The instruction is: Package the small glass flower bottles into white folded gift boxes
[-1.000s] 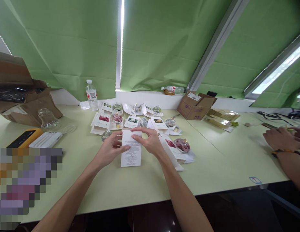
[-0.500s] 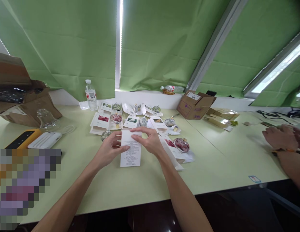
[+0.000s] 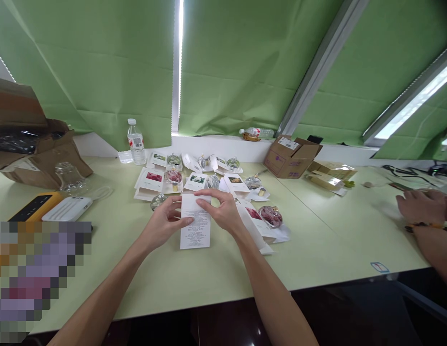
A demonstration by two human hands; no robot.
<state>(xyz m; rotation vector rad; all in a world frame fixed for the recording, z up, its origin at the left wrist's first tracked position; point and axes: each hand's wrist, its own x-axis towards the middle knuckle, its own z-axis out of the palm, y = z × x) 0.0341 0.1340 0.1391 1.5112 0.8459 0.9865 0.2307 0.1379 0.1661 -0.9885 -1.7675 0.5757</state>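
A white box with small printed text is held between both hands above the table. My left hand grips its left edge, thumb on the printed face. Round the upper right corner my right hand is closed, with the thumb on the front. Behind the hands lie several white cartons with flower pictures, one of them a red-flower carton. Round glass bottles rest beside them, such as a bottle with dark red contents right of my right hand. Another glass bottle is partly hidden behind my left hand.
At the left are a brown paper bag, a clear jar, a yellow device and a white power bank. A water bottle stands behind. Rightward are a cardboard box, gold boxes and another person's hands.
My hands and the printed white box stay almost still. The other person's hands at the right have shifted slightly.
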